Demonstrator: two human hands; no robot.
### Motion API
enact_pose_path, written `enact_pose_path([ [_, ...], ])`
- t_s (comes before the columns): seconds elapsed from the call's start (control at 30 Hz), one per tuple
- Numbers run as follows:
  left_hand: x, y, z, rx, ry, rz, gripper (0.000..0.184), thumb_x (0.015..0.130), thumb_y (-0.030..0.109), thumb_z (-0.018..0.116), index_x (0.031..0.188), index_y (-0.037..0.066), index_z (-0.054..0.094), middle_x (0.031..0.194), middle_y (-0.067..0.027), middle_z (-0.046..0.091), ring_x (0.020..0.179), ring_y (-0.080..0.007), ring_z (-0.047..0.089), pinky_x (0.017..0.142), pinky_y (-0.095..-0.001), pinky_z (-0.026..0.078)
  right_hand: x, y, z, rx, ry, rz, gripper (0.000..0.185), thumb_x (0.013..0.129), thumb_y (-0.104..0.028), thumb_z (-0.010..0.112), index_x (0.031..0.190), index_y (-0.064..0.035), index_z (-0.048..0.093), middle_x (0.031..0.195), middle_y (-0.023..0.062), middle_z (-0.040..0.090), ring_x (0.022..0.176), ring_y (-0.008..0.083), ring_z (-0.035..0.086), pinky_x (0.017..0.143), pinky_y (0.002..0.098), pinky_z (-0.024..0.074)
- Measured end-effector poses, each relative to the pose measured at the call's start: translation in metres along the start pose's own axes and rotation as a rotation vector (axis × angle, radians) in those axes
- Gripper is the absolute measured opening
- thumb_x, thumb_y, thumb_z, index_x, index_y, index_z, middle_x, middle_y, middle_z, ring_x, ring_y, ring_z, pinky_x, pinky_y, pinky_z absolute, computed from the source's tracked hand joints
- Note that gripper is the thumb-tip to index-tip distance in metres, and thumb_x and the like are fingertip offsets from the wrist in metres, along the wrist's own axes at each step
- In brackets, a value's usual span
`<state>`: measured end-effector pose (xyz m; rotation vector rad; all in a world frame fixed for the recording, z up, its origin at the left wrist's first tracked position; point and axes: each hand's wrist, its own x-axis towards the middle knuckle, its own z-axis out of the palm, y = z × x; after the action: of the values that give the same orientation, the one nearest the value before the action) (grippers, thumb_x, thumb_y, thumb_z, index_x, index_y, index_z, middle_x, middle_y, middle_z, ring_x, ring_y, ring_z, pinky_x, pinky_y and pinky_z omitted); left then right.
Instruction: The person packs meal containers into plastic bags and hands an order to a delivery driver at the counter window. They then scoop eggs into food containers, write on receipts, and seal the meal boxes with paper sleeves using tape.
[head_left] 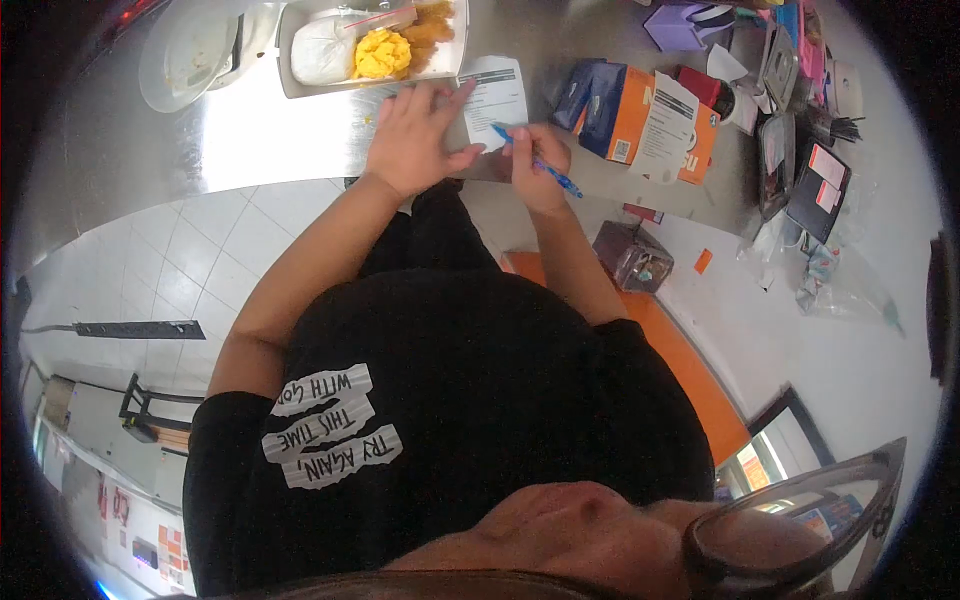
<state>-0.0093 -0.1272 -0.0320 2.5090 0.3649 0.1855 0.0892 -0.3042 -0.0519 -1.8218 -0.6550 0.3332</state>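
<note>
My right hand point(540, 168) is closed around a blue pen point(557, 178), its tip against a small printed paper slip point(497, 105). Spread out on the metal counter, my left hand point(412, 140) has its fingers apart and touches the slip's left edge. Just beyond the left hand stands an open white food box point(292, 80). In it are a white wrapped bundle point(323, 50), a yellow scrambled-egg-like mound point(382, 54) and brown fried-looking food point(432, 28). A small red-edged packet point(388, 20) lies on top.
Right of the slip lie orange and dark blue boxes point(590, 105) with another printed slip point(666, 130) on them. A translucent plastic container point(185, 55) sits at the far left. A purple holder point(675, 27) and a black folder point(820, 190) are among the clutter at right.
</note>
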Motion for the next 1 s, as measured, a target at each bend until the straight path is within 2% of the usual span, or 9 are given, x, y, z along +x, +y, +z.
enact_pose_path([
  [0.3, -0.001, 0.003, -0.001, 0.038, -0.006, 0.006, 0.078, 0.071, 0.045, 0.074, 0.140, 0.020, 0.047, 0.115, -0.0061, 0.051, 0.105, -0.0259, 0.050, 0.088, -0.0401, 0.037, 0.004, -0.007, -0.003, -0.249, -0.103, -0.219, 0.012, 0.088, -0.010, 0.063, 0.079, -0.0021, 0.061, 0.067, 0.0136, 0.062, 0.058, 0.0263, 0.062, 0.055, 0.0369, 0.0467],
  [0.4, -0.001, 0.005, -0.004, 0.033, -0.027, 0.001, 0.078, 0.071, 0.047, 0.073, 0.140, 0.020, 0.047, 0.115, -0.0058, 0.050, 0.105, -0.0257, 0.049, 0.089, -0.0403, 0.036, 0.008, -0.019, -0.005, -0.298, 0.065, -0.022, 0.012, 0.087, -0.010, 0.064, 0.079, -0.0025, 0.061, 0.068, 0.0142, 0.062, 0.058, 0.0273, 0.061, 0.056, 0.0377, 0.0470],
  [0.53, -0.002, 0.006, -0.010, 0.025, -0.015, 0.001, 0.079, 0.071, 0.048, 0.073, 0.140, 0.020, 0.046, 0.115, -0.0057, 0.050, 0.105, -0.0256, 0.049, 0.087, -0.0408, 0.037, 0.027, -0.054, -0.003, -0.369, -0.147, 0.313, 0.021, 0.084, -0.020, 0.070, 0.090, -0.0013, 0.061, 0.075, 0.0179, 0.065, 0.069, 0.0307, 0.066, 0.063, 0.0412, 0.0497],
  [0.67, -0.004, 0.013, -0.013, 0.121, -0.016, 0.019, 0.079, 0.073, 0.047, 0.072, 0.140, 0.017, 0.045, 0.116, -0.0070, 0.049, 0.106, -0.0254, 0.049, 0.087, -0.0404, 0.036, 0.045, -0.034, 0.003, -0.601, -0.300, 0.380, 0.047, 0.082, -0.033, 0.071, 0.109, 0.0010, 0.053, 0.097, 0.0228, 0.066, 0.091, 0.0389, 0.065, 0.078, 0.0456, 0.0499],
  [0.73, 0.001, 0.017, -0.028, 0.109, 0.073, 0.115, 0.065, 0.077, 0.040, 0.071, 0.133, 0.014, 0.051, 0.110, -0.0108, 0.052, 0.102, -0.0295, 0.052, 0.084, -0.0425, 0.041, 0.056, -0.038, 0.002, -0.585, -0.319, 0.370, 0.060, 0.079, -0.036, 0.074, 0.118, 0.0003, 0.046, 0.107, 0.0266, 0.063, 0.100, 0.0428, 0.062, 0.085, 0.0491, 0.0484],
  [0.83, 0.017, 0.025, -0.081, 0.163, 0.219, 0.224, 0.049, 0.081, 0.029, 0.067, 0.125, 0.011, 0.054, 0.111, -0.0124, 0.054, 0.098, -0.0319, 0.054, 0.085, -0.0437, 0.042, 0.069, -0.059, 0.008, -0.649, -0.371, 0.423, 0.052, 0.084, -0.029, 0.068, 0.120, -0.0006, 0.043, 0.110, 0.0264, 0.062, 0.103, 0.0423, 0.061, 0.086, 0.0495, 0.0483],
  [0.93, 0.064, 0.017, -0.160, 0.342, 0.651, -0.052, 0.053, 0.083, 0.029, 0.065, 0.131, 0.012, 0.049, 0.126, -0.0110, 0.054, 0.115, -0.0304, 0.049, 0.092, -0.0496, 0.038, 0.085, -0.078, 0.012, -0.668, -0.368, 0.387, 0.042, 0.088, -0.024, 0.063, 0.118, -0.0001, 0.045, 0.110, 0.0266, 0.062, 0.102, 0.0437, 0.061, 0.085, 0.0498, 0.0484],
  [0.97, 0.080, 0.005, -0.183, 0.415, 0.637, -0.182, 0.054, 0.089, 0.033, 0.059, 0.138, 0.016, 0.044, 0.134, -0.0076, 0.051, 0.124, -0.0296, 0.044, 0.097, -0.0548, 0.034, 0.089, -0.086, 0.009, -0.649, -0.350, 0.352, 0.042, 0.088, -0.024, 0.063, 0.118, 0.0000, 0.046, 0.111, 0.0272, 0.062, 0.102, 0.0442, 0.061, 0.085, 0.0496, 0.0484],
  [1.0, 0.087, -0.024, -0.192, 0.562, 0.586, -0.177, 0.042, 0.093, 0.038, 0.052, 0.130, 0.017, 0.054, 0.128, -0.0061, 0.058, 0.121, -0.0278, 0.049, 0.098, -0.0580, 0.032, 0.089, -0.096, 0.011, -0.633, -0.333, 0.328, 0.041, 0.088, -0.025, 0.062, 0.117, 0.0002, 0.046, 0.111, 0.0278, 0.061, 0.101, 0.0447, 0.061, 0.085, 0.0494, 0.0485],
])
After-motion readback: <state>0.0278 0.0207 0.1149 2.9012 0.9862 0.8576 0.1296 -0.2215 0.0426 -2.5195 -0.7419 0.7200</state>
